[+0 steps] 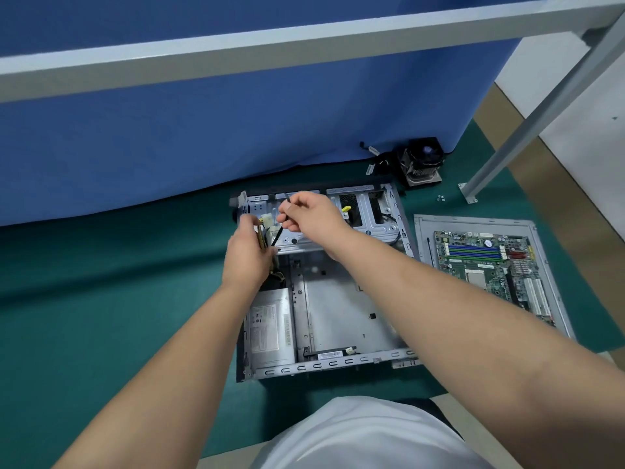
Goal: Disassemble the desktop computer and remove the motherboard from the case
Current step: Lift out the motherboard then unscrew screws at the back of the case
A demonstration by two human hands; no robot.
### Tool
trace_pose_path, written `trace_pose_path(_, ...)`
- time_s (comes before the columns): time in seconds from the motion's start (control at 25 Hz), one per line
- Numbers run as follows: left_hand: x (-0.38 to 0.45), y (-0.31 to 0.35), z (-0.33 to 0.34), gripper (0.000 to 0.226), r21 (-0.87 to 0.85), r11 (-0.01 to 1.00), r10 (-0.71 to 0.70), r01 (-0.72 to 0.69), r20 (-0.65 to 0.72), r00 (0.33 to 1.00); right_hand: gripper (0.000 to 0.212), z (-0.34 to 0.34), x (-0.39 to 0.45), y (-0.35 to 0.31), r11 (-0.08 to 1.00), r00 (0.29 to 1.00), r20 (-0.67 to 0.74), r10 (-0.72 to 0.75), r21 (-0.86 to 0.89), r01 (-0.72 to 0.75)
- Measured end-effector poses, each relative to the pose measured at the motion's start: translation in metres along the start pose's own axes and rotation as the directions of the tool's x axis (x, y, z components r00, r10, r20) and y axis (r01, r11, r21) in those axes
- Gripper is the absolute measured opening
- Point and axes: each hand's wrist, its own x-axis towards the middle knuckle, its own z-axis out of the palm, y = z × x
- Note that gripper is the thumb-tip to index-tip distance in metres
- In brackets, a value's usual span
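Observation:
The grey desktop case point(338, 316) lies open on the green mat, its main bay bare metal. The green motherboard point(490, 265) rests to the right on the detached side panel point(422, 238). My left hand point(247, 255) grips a bundle of power cables point(262, 236) with a white connector at the case's upper left, above the silver power supply point(269, 328). My right hand point(309, 213) pinches a thin black cable point(278, 233) over the drive cage point(365, 214).
A black CPU cooler with fan point(421, 160) stands at the back by the blue partition point(203, 123). Small screws point(440, 198) lie near a grey frame leg point(470, 192). A black screwdriver point(430, 252) lies on the side panel. My white shirt fills the bottom.

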Motion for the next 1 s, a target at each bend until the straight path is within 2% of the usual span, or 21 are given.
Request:
trace_pose_path(0.16, -0.015, -0.011, -0.005, 0.047, -0.050, 0.997, -0.058, 0.054, -0.083, 0.995, 0.022, 0.001, 0.003, -0.003, 0.999, 0.999, -0.047, 0.026, 0.021, -0.025)
trace_pose_path(0.32, -0.041, -0.023, -0.006, 0.028, -0.103, 0.993, 0.036, -0.050, -0.133, 0.990, 0.012, 0.010, 0.013, -0.024, 1.000, 0.998, -0.057, -0.003, 0.004, 0.003)
trace_pose_path(0.44, -0.051, -0.024, -0.002, 0.028, -0.071, 0.986, 0.140, -0.152, -0.153, 0.978, 0.012, 0.023, 0.022, -0.047, 0.996, 0.998, 0.044, -0.044, -0.079, 0.048)
trace_pose_path(0.56, -0.054, -0.021, 0.004, 0.031, -0.070, 0.984, 0.153, -0.164, -0.143, 0.978, 0.021, 0.047, 0.024, -0.062, 0.982, 0.979, 0.191, -0.072, -0.157, 0.103)
trace_pose_path(0.64, -0.055, -0.019, 0.008, 0.030, -0.064, 0.985, 0.151, -0.162, -0.151, 0.977, 0.019, 0.067, 0.025, -0.066, 0.969, 0.961, 0.267, -0.067, -0.210, 0.126)
trace_pose_path(0.72, -0.053, -0.017, 0.011, 0.028, -0.047, 0.986, 0.150, -0.158, -0.146, 0.978, 0.017, 0.081, 0.026, -0.067, 0.895, 0.921, 0.385, -0.054, -0.390, 0.215)
trace_pose_path(0.8, -0.047, -0.014, 0.012, 0.026, -0.026, 0.989, 0.140, -0.144, -0.115, 0.983, 0.036, 0.085, 0.026, -0.068, 0.711, 0.864, 0.503, -0.024, -0.599, 0.368)
trace_pose_path(0.84, -0.045, -0.012, 0.013, 0.025, -0.017, 0.990, 0.138, -0.141, -0.108, 0.984, 0.044, 0.082, 0.026, -0.068, 0.648, 0.847, 0.531, -0.020, -0.638, 0.415)
trace_pose_path(0.88, -0.042, -0.012, 0.013, 0.024, -0.013, 0.989, 0.142, -0.144, -0.120, 0.983, 0.047, 0.076, 0.024, -0.069, 0.633, 0.849, 0.527, -0.035, -0.646, 0.427)
trace_pose_path(1.0, -0.037, -0.013, 0.010, 0.022, -0.035, 0.989, 0.136, -0.146, -0.191, 0.972, 0.039, 0.046, 0.028, -0.056, 0.599, 0.890, 0.443, -0.112, -0.684, 0.416)
